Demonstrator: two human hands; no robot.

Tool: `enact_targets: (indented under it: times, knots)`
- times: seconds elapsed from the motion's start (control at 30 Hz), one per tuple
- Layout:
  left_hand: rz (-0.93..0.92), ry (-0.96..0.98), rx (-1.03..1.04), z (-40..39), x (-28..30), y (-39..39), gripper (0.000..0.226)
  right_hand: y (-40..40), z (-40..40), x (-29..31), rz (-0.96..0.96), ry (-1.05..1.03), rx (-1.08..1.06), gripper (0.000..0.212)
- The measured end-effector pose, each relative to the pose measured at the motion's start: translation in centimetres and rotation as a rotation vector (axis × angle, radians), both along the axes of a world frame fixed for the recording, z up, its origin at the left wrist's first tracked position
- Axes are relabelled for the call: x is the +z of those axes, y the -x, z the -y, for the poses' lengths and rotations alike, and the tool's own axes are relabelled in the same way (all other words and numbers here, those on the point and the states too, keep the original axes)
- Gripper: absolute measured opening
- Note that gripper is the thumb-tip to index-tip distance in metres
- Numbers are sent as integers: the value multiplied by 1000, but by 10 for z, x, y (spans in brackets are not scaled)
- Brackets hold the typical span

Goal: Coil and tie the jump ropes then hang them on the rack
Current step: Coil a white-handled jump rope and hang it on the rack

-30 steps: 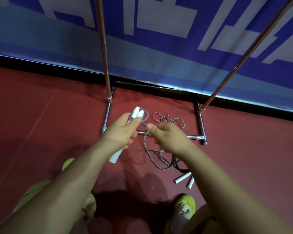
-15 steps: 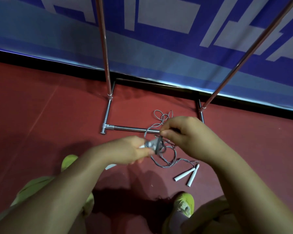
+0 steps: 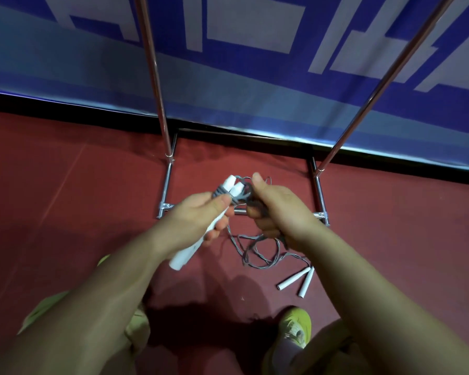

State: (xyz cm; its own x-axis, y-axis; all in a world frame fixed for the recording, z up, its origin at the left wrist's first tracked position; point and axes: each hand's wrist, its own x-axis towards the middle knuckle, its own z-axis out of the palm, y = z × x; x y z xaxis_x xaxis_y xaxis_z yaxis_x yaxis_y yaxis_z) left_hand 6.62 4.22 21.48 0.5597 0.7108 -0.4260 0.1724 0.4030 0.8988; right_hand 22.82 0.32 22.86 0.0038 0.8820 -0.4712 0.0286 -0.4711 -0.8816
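Jump rope (image 3: 229, 194) mid-tie — left hand (image 3: 201, 216) grips its paired white handles, right hand (image 3: 278, 209) fisted on the gray cord wraps; second rope (image 3: 266, 253) loose on floor, rack (image 3: 160, 115) bare — neither hung.

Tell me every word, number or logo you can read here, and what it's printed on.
Blue banner behind the rack: big pale block shapes, cut off by the frame's top edge, not readable as any word.
White jump rope handles in the left hand: a faint small mark near the lower end, too blurred to read.
White handles on the floor: no print visible.
Shoe: none legible.
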Motion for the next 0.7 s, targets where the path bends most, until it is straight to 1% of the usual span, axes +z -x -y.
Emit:
enact_targets:
  times: [0.07, 0.1, 0.13, 0.2, 0.23, 0.27, 0.3, 0.37, 0.43, 0.5, 0.57, 0.63, 0.7]
  knots:
    - [-77, -39, 8, -4, -8, 0, 27, 8, 0, -4, 260, -115, 54, 48]
    - [-105, -61, 0, -5, -10, 1, 27, 10, 0, -7, 359, -151, 53, 50]
    - [-116, -81, -10, -5, -11, 1, 27, 12, 0, -9, 404, -169, 27, 50]
    - [-88, -75, 3, -5, -9, 2, 28, 12, 0, -13, 402, -215, -25, 46]
    - [-53, -37, 19, -5, -7, 4, 31, 13, -1, -13, 389, -240, -42, 42]
    - [-16, 29, 16, -4, -5, 6, 34, 13, -2, -15, 384, -260, -61, 41]
    - [15, 119, -13, -3, -3, 8, 38, 12, -3, -15, 378, -270, -90, 44]
    - [67, 310, -124, 1, 0, 12, 42, 9, -4, -15, 367, -278, -167, 44]
    - [120, 395, -145, 3, -1, 13, 42, 7, -5, -16, 356, -271, -201, 45]
    - [122, 358, -66, 1, -2, 11, 38, 7, -6, -17, 376, -230, -200, 48]
    - [53, 266, -6, -2, -4, 9, 38, 9, -6, -21, 438, -160, -170, 52]
    - [-93, 112, -32, -5, -9, 8, 49, 11, -5, -25, 450, -104, -133, 54]
    - [-309, -101, -102, -9, -14, 9, 57, 12, -4, -25, 395, -42, -90, 61]
